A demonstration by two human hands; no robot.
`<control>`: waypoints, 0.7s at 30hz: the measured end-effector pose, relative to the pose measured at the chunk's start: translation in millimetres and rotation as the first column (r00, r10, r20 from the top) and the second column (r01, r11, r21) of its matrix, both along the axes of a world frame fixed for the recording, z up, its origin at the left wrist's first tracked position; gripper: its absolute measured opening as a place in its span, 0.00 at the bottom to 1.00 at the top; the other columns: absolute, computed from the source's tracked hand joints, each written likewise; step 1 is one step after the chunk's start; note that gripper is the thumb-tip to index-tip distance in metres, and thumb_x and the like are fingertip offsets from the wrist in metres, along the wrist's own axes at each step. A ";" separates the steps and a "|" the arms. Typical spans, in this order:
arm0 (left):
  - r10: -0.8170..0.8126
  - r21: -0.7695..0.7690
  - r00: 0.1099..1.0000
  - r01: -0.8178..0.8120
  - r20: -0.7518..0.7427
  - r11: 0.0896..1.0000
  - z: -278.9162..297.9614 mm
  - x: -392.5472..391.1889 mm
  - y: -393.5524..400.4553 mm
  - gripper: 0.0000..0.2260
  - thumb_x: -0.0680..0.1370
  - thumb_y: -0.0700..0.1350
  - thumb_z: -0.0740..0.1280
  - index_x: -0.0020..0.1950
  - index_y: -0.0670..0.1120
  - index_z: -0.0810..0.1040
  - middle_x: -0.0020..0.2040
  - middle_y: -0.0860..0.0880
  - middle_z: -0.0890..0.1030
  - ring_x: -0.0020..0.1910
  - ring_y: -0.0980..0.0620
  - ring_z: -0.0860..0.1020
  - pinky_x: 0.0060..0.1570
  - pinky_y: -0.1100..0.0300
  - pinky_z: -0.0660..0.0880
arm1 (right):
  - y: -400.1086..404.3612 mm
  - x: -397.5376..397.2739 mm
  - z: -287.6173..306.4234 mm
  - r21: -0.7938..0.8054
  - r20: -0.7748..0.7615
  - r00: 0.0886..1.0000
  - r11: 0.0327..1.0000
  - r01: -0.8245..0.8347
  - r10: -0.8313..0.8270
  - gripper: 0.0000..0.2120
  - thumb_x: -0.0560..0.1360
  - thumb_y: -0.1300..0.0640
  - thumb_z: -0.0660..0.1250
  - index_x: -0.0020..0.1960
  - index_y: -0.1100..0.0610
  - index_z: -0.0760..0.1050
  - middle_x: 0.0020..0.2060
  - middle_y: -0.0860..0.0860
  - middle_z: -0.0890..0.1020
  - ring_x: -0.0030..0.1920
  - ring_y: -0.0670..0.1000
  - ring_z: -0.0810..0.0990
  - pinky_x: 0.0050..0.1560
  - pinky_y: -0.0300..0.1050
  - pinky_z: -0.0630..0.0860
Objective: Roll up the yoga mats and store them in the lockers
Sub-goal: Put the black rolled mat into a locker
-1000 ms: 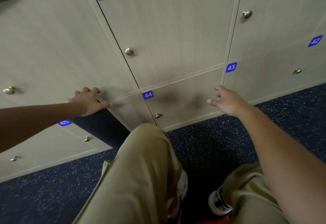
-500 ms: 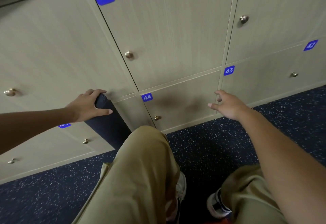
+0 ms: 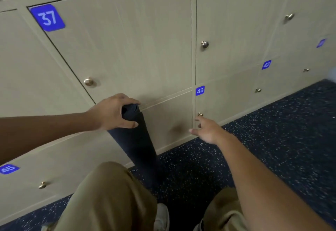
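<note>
- Head view: the left hand [image 3: 113,111] grips the top end of a rolled dark yoga mat [image 3: 135,140], which stands tilted on the floor [image 3: 272,140] against the lockers [image 3: 127,49].
- The right hand [image 3: 207,130], fingers spread and holding nothing, reaches toward a brass knob [image 3: 200,114] just beyond its fingertips, to the right of the mat.

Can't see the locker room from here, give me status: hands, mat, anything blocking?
Left hand grips top of rolled mat, standing on end against lockers. Right hand open, reaching at knob under label 43. Doors all closed.
</note>
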State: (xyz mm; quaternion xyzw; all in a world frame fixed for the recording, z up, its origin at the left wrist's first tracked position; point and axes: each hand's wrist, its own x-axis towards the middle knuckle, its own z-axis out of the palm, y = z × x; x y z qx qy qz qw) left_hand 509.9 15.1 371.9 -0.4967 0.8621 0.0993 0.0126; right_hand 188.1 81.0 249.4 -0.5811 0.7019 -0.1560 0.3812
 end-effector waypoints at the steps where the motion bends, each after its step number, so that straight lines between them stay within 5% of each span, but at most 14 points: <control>1: -0.013 0.000 1.000 0.013 -0.023 1.000 0.3 -12.6 -3.4 0.39 0.62 0.74 0.67 0.71 0.63 0.73 0.62 0.55 0.74 0.59 0.53 0.75 0.62 0.55 0.73 | -0.3 -6.0 -3.7 0.000 0.010 1.000 1.000 0.024 -0.024 0.34 0.81 0.47 0.67 0.82 0.53 0.57 0.77 0.57 0.67 0.75 0.60 0.69 0.76 0.59 0.65; 8: -0.182 -0.017 0.981 0.181 -0.062 0.983 -22.7 -96.5 -23.9 0.32 0.69 0.67 0.74 0.71 0.63 0.71 0.62 0.58 0.73 0.58 0.55 0.75 0.58 0.58 0.74 | -5.4 -56.0 -44.8 0.033 -0.022 0.980 0.979 0.199 -0.198 0.32 0.81 0.51 0.68 0.81 0.53 0.59 0.74 0.58 0.71 0.72 0.61 0.72 0.74 0.58 0.68; 13: -0.264 -0.045 0.961 0.261 -0.087 0.964 -36.3 -141.3 -33.9 0.31 0.71 0.72 0.63 0.72 0.64 0.68 0.64 0.58 0.71 0.62 0.55 0.71 0.56 0.57 0.72 | -18.3 -74.3 -81.9 0.037 -0.078 0.973 0.975 0.218 -0.215 0.29 0.82 0.54 0.66 0.80 0.55 0.60 0.73 0.56 0.71 0.71 0.58 0.72 0.71 0.53 0.69; 21: -0.314 -0.060 0.948 0.310 -0.054 0.949 -45.7 -172.5 -42.7 0.29 0.69 0.75 0.55 0.66 0.65 0.68 0.61 0.58 0.70 0.61 0.55 0.70 0.52 0.55 0.68 | -84.7 -85.6 -144.3 0.103 -0.150 0.981 0.985 0.137 -0.121 0.31 0.81 0.54 0.68 0.81 0.53 0.59 0.77 0.56 0.66 0.75 0.62 0.67 0.75 0.59 0.66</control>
